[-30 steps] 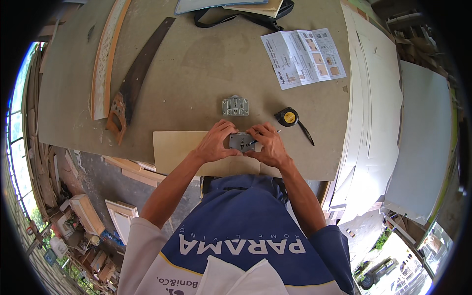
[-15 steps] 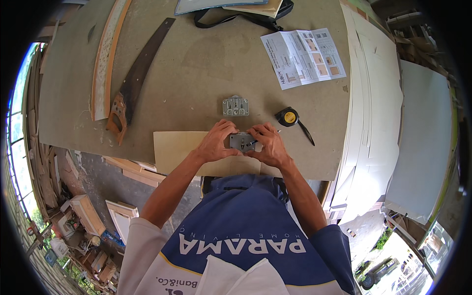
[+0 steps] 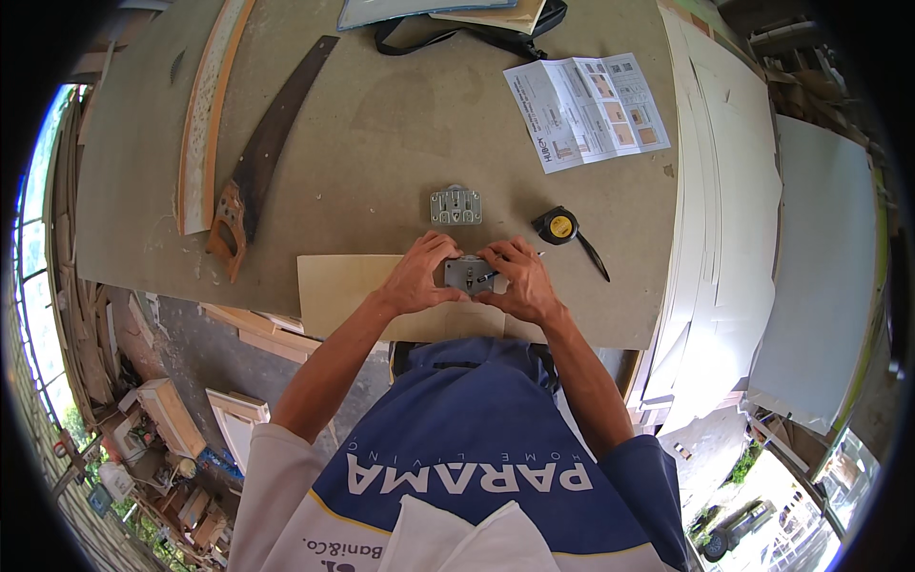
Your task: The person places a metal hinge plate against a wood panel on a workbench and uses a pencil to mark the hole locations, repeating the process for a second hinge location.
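Between my two hands is a small grey metal fitting [image 3: 468, 275], a rounded rectangular plate with holes, over the pale wooden board [image 3: 353, 286] at the table's near edge. My left hand [image 3: 421, 276] grips its left end, thumb at the near side and fingers at the far side. My right hand [image 3: 520, 281] is closed on the right end; a slim dark pen-like stick [image 3: 488, 276] lies in it across the plate, mostly hidden by the fingers. Just beyond my hands rests a second, similar metal fitting [image 3: 456, 207], its ribbed and hollowed face showing.
To the right lie a black and yellow tape measure [image 3: 559, 226] and a folded printed sheet [image 3: 591, 112]. A handsaw [image 3: 272, 143] and a long wooden strip [image 3: 205, 124] lie left on the table [image 3: 381, 162]. At the far edge is a black strap [image 3: 419, 43]. White panels [image 3: 720, 210] flank the right side.
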Demonstrator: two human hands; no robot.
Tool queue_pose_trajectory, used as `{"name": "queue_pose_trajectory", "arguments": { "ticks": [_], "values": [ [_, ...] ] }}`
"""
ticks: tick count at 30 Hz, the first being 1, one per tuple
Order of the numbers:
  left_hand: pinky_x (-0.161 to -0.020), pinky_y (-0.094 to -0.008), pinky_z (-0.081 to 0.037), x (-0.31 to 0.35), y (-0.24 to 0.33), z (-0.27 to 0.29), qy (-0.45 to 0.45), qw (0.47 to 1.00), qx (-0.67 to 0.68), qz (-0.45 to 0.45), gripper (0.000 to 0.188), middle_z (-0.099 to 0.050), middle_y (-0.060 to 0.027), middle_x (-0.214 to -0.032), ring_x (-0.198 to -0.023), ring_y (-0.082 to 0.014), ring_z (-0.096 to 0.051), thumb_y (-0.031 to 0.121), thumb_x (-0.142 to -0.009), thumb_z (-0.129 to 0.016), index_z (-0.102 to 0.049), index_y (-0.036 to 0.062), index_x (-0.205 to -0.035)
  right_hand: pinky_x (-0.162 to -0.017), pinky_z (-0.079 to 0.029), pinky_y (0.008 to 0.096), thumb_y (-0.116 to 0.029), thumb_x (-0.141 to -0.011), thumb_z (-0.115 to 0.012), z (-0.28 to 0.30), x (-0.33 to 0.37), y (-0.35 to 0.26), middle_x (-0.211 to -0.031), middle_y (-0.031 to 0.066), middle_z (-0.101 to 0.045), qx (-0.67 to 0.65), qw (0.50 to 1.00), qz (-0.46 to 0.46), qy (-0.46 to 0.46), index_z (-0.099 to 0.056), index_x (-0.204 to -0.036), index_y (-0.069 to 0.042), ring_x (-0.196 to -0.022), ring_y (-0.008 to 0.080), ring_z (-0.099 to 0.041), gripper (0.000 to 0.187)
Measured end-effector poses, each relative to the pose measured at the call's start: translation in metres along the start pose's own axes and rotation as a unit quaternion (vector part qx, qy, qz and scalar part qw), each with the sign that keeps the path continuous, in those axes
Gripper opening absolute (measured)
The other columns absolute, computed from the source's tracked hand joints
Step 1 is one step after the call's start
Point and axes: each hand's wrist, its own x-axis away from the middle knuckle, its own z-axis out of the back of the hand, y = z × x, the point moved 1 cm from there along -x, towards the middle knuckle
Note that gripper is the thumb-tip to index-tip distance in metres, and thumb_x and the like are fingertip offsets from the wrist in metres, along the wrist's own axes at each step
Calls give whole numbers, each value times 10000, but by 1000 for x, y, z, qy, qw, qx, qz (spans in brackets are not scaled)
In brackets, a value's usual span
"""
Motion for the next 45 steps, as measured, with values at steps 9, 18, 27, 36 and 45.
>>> {"name": "queue_pose_trajectory", "arguments": {
  "ticks": [9, 18, 27, 36, 45],
  "values": [
    [-1029, -465, -454, 2, -1, -1, 10, 1000, 3, -3, 733, -619, -157, -1181, -1155, -363, -562, 389, -677, -965, -616, -5, -1187, -990, -495, 444, -243, -596, -946, 3, -2, -2, -1193, 97, -671, -1, 1000, -9, -7, -708, -1220, -54, -1064, 312, -582, 694],
    [-1076, -464, -426, 6, 1, -3, 17, 1000, -13, 1, 767, -582, -180, -1271, -1221, -375, -536, 382, -708, -950, -590, -6, -1264, -1036, -489, 454, -270, -623, -935, 5, -1, -4, -1210, 106, -662, 4, 1000, -25, -15, -696, -1265, -65, -1125, 327, -581, 715],
    [-1092, -499, -382, 26, 6, -19, 87, 978, -155, -106, 546, -565, -133, -1314, -1273, -331, -524, 245, -779, -883, -675, 67, -1252, -1028, -493, 458, -270, -617, -942, 3, -1, -2, -1214, 109, -663, 9, 1000, -16, -2, -698, -1260, -62, -1130, 330, -583, 718],
    [-1040, -505, -398, 44, 20, -50, 102, 925, -349, -114, 396, -651, -108, -1282, -1280, -305, -549, 154, -878, -684, -712, 87, -1268, -1015, -505, 459, -260, -595, -958, 0, 1, 0, -1209, 120, -666, 2, 1000, -1, 19, -698, -1240, -41, -1119, 346, -594, 729],
    [-1024, -530, -425, 50, 34, -59, 77, 917, -385, -79, 430, -623, -202, -1386, -1369, -361, -515, 163, -938, -597, -671, 52, -1347, -977, -521, 385, -124, -741, -857, 17, 17, -28, -1283, 148, -648, -168, 971, -91, 141, -701, -1269, -20, -1077, 289, -633, 560]
  ]
}}
